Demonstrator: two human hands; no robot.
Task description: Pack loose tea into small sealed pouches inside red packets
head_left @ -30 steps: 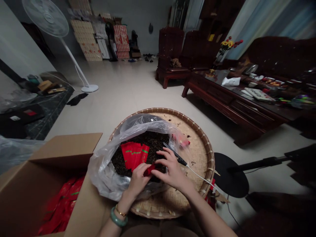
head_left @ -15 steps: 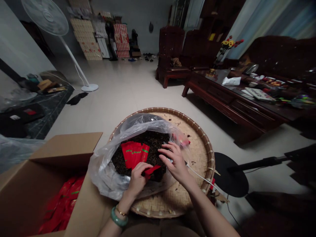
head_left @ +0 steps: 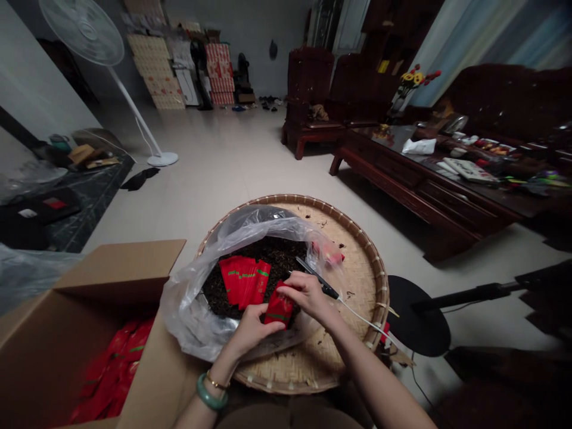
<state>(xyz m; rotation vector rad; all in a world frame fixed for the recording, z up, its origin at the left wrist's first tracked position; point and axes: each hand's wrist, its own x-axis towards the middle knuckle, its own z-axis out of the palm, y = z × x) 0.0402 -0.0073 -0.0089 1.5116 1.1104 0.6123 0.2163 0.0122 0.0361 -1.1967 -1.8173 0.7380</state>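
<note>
Between my hands is a small red packet (head_left: 279,310) with a green stripe. My left hand (head_left: 252,326) grips its lower left side, thumb across the front. The fingers of my right hand (head_left: 307,293) pinch its upper end. Under it, dark loose tea leaves (head_left: 279,255) fill an open clear plastic bag (head_left: 187,310). Several flat red packets (head_left: 243,280) lie fanned out on the leaves, left of my hands. A slim black corded tool (head_left: 318,277) rests just beyond my right hand, its white cord running right. The bag sits on a round woven bamboo tray (head_left: 357,262).
An open cardboard box (head_left: 147,363) at the left holds many red packets (head_left: 118,369). A black round stand base (head_left: 420,316) is right of the tray. Farther off are a white fan (head_left: 134,113), a dark wooden table (head_left: 402,179) and wooden chairs (head_left: 309,89).
My right hand has moved down and left and taken hold of the red packet's top. The packet has turned upright, its striped front showing. The black tool is now uncovered.
</note>
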